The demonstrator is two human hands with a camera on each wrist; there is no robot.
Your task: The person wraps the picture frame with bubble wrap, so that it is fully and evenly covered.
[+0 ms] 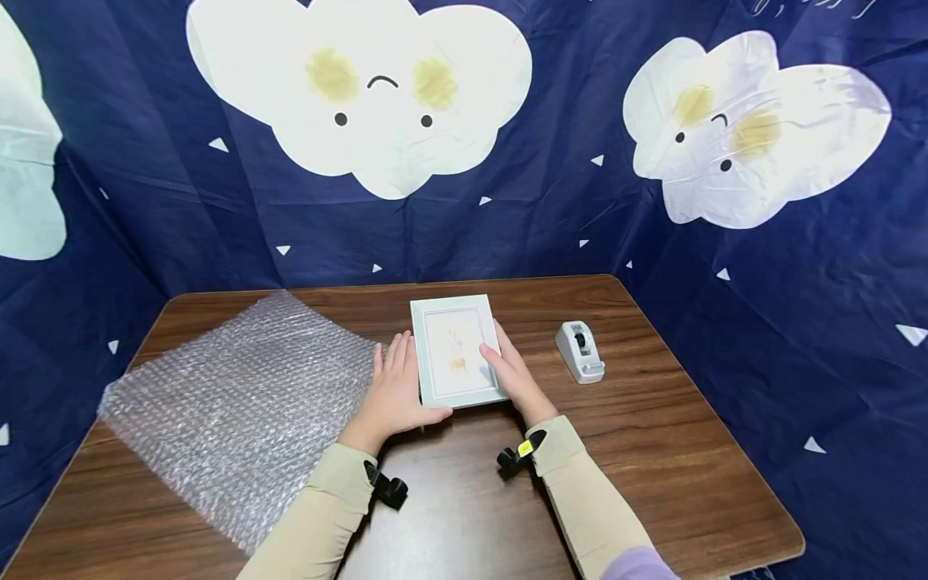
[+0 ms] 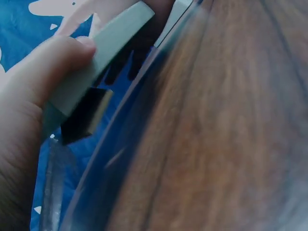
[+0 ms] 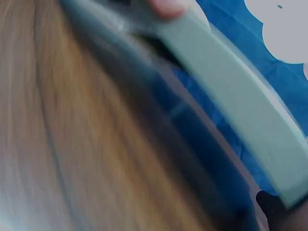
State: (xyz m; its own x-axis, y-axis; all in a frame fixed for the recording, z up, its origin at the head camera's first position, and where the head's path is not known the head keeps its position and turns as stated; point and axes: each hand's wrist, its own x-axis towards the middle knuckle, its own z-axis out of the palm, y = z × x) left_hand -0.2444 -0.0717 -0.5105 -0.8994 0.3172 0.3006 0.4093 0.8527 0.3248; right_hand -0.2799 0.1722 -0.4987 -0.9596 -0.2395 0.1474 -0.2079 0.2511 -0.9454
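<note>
A pale green picture frame (image 1: 422, 354) with a small drawing of a plant in a pot is held between both hands over the table. My left hand (image 1: 395, 395) holds its left side, with the thumb along the lower edge and the fingers pointing away beside it. My right hand (image 1: 513, 377) grips the right side, thumb on the front and fingers along the edge and behind. From the left wrist, the thumb (image 2: 79, 50) lies on the frame's edge (image 2: 113, 41), and a dark stand piece (image 2: 84, 115) sticks out at its back. The right wrist view shows the frame's edge (image 3: 236, 96), blurred.
A sheet of bubble wrap (image 1: 239, 403) lies flat on the table's left side, its right corner beside the left hand. To the right stands a white tape dispenser (image 1: 580, 352). The brown wooden table (image 1: 652, 459) meets a dark blue curtain (image 1: 565, 217) with clouds.
</note>
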